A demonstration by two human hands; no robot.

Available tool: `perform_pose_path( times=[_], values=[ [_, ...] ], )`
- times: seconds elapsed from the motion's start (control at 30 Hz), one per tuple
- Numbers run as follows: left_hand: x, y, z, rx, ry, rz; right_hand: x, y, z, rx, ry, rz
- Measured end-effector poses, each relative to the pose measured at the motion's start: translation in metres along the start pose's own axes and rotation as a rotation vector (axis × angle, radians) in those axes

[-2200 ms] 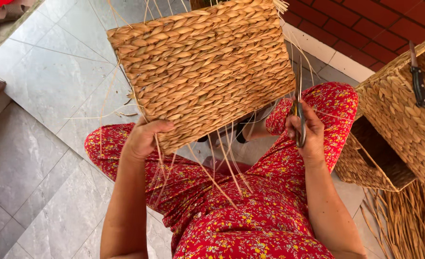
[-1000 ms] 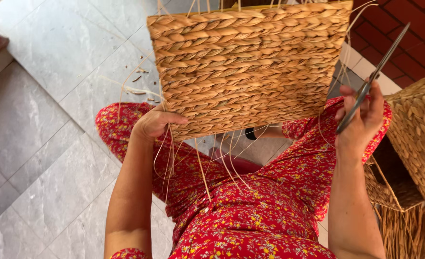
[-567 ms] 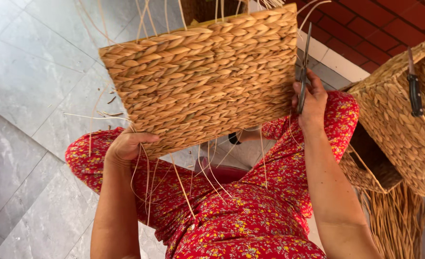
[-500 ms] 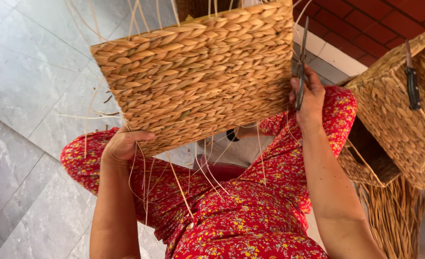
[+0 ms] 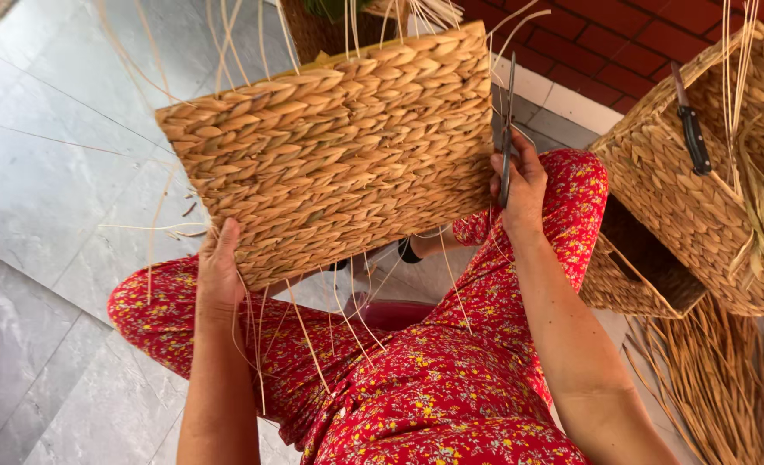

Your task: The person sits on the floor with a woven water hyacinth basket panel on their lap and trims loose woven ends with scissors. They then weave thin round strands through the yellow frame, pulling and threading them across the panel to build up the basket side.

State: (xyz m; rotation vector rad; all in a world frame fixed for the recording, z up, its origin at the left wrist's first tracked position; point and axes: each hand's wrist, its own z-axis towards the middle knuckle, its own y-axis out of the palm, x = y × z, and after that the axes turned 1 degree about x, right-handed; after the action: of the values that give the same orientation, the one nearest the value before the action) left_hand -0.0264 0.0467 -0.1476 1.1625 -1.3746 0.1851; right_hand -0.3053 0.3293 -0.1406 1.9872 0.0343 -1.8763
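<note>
Head view, looking straight down at a lap in a red flowered dress (image 5: 416, 396), cross-legged on a grey tiled floor (image 5: 46, 198). Woven straw basket (image 5: 339, 159) held up over the knees, flat braided side facing the camera, tilted so its left corner dips lower than the right. Left hand (image 5: 218, 275) wrapped around that lower left corner from underneath, fingers curled shut on the weave, thumb running up the edge. Right hand (image 5: 520, 185) up at the basket's right edge, clamped around a pair of scissors (image 5: 508, 129), blades pointing up and sitting right against the side of the basket; can't tell whether the blades are apart or together from here. Loose thin straw strands (image 5: 313, 336) dangling off the basket's bottom edge down across the dress, more wisps sticking up from its top rim. Bit of a dark band at the ankle peeking out just under the basket's lower edge.

Off to the right, well apart from both hands: a second woven basket (image 5: 709, 198) tipped on its side, with a dark-handled knife (image 5: 690, 129) stuck in the weave near its top. Smaller open basket (image 5: 636, 267) tucked under that one, right beside the right knee. Bundle of dry straw (image 5: 709, 387) lying on the floor in the bottom right corner. Red brick paving (image 5: 623, 43) along the top right edge of the tiles.
</note>
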Motion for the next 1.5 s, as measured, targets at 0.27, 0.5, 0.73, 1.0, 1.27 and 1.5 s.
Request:
perform_pose_path(
  times=[0.27,0.5,0.73,1.0,1.27,1.5],
  values=[
    [0.006,0.016,-0.006,-0.084,0.087,0.055,-0.007,0.009,-0.008,0.081,-0.053,-0.073],
    [-0.004,0.026,-0.014,-0.013,0.076,0.144,-0.005,-0.008,-0.01,0.211,-0.077,-0.175],
    [-0.018,0.017,-0.008,-0.178,0.163,0.103,0.001,-0.027,-0.02,0.273,-0.102,-0.112],
    [-0.03,-0.007,-0.01,-0.2,0.17,0.11,-0.083,-0.155,0.018,0.458,-0.302,-0.863],
    [-0.028,0.01,-0.016,-0.254,0.213,0.248,-0.153,-0.342,0.015,0.827,-0.416,-1.244],
    [-0.034,0.001,-0.026,-0.265,0.166,0.295,-0.167,-0.415,-0.042,1.103,-0.001,-1.686]
  ],
)
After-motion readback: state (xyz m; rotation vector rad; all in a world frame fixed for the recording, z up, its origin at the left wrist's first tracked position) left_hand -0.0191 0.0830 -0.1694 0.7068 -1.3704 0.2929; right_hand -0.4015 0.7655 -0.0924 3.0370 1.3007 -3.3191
